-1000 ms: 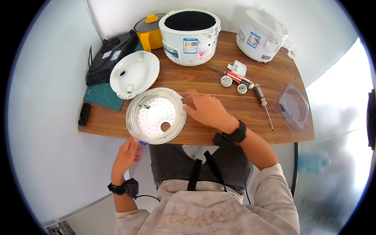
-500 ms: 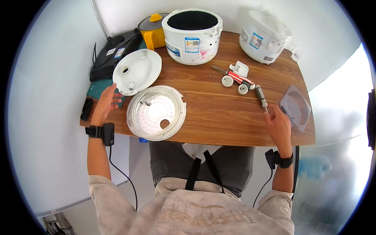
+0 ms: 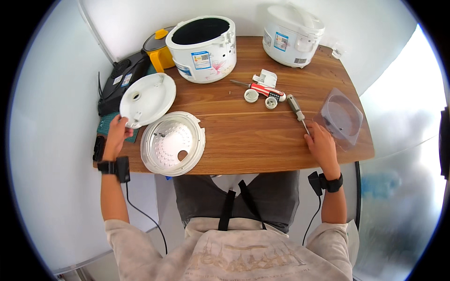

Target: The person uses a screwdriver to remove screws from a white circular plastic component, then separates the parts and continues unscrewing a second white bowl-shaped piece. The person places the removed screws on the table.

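At the left, my left hand (image 3: 117, 136) has its thumb and fingers closed on the near edge of a round white lid cover (image 3: 147, 100). Beside it lies a round, translucent-rimmed lid part (image 3: 173, 145) with a dimpled silvery inside, a round hole and small dark bits. My right hand (image 3: 322, 144) rests near the table's right side, its fingers bent around the shaft tip of a grey-handled screwdriver (image 3: 295, 107). That screwdriver lies on the wood, handle pointing away from me. Whatever is under the right palm is hidden.
A red-and-white screwdriver (image 3: 267, 90), a white plastic bracket (image 3: 266, 78) and two round white caps (image 3: 251, 96) lie mid-table. Behind stand an open rice cooker (image 3: 201, 51), a closed one (image 3: 293, 37) and a yellow pot (image 3: 161, 58). A clear plastic tray (image 3: 342, 117) is at right.
My left hand's fingers, spread beside the white lid cover before, have closed on its edge. The view has shifted, moving most things leftward in the picture. My right hand stays at the screwdriver tip.
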The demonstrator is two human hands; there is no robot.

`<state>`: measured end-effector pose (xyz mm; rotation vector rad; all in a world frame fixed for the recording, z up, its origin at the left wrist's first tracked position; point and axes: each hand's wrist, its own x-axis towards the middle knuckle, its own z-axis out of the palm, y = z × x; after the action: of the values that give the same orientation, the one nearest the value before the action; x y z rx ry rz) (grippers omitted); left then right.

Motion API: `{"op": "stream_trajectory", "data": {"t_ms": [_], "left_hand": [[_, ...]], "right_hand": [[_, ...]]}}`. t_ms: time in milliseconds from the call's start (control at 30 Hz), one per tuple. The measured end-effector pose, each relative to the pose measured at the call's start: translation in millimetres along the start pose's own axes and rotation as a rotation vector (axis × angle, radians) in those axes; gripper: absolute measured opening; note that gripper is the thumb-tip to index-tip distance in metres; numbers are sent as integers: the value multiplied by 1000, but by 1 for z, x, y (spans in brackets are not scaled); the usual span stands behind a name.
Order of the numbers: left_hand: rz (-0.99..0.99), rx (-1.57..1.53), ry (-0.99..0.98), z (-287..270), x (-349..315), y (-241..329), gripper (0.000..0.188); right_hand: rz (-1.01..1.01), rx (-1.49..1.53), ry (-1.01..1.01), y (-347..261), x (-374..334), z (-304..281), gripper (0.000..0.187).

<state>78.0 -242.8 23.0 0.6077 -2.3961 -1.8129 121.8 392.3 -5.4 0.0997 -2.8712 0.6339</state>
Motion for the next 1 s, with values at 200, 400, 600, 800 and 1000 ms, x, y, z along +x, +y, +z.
{"op": "stream_trajectory", "data": {"t_ms": [200,400,600,800,1000], "left_hand": [[67,-70,67,-5,-95,35,36],[52,-286,58,76,-194,54,50],[-77,-256,-309,135,-236,40,68],[2,-416,-524,198,-242,34,80],[-2,-463,-558,231,-234,25,87]], "right_hand": [[-37,-3,23,16,0,8,14],[-28,100,13,15,-14,-3,12],[419,643,-184,-28,-42,-67,6],[15,944,2,-48,-52,-81,3],[201,1049,-200,-65,-43,-95,6]]}}
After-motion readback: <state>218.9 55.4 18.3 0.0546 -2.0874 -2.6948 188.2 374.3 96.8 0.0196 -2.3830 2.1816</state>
